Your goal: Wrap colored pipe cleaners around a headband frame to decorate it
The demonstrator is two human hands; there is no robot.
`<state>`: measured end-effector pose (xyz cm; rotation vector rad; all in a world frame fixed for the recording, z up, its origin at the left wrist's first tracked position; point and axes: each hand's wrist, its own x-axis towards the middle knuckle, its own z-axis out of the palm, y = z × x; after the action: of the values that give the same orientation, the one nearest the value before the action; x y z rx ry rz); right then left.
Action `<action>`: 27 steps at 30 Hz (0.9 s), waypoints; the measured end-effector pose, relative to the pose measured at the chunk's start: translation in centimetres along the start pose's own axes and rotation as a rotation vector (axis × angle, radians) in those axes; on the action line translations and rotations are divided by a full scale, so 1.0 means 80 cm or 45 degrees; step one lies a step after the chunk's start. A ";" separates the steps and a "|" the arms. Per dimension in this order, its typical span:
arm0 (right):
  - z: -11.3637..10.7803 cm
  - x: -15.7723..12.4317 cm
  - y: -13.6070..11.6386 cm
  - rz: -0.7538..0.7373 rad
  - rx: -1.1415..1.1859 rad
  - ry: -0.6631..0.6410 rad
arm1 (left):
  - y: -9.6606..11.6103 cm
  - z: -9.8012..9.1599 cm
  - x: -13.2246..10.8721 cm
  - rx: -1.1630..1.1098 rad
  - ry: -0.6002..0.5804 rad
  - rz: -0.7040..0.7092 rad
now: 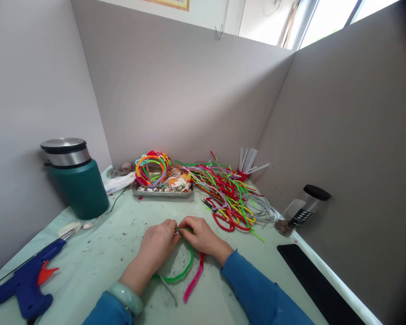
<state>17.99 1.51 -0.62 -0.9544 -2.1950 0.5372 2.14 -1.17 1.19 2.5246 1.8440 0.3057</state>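
My left hand point(159, 243) and my right hand point(201, 235) meet at the middle of the table, fingers pinched together on the top of a green headband point(186, 266) that curves down between my wrists. A pink pipe cleaner point(193, 280) lies beside the band, running under my right wrist. A thin grey wire point(167, 289) lies below the band. Both sleeves are blue, and a pale green bangle sits on my left wrist.
A pile of coloured pipe cleaners point(228, 192) lies at the back right. A metal tray point(162, 192) holds wrapped headbands and small pieces. A green thermos point(76, 180) stands at the left, a blue glue gun point(23, 282) near the front left, a black slab point(311, 280) at the right.
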 end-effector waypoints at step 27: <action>0.001 0.003 0.021 0.313 0.434 -0.093 | 0.011 -0.004 -0.002 0.104 0.126 0.412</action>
<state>18.64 2.80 -1.57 -1.0332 -1.9711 1.0391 2.87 -1.60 1.57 2.9135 1.4964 0.3692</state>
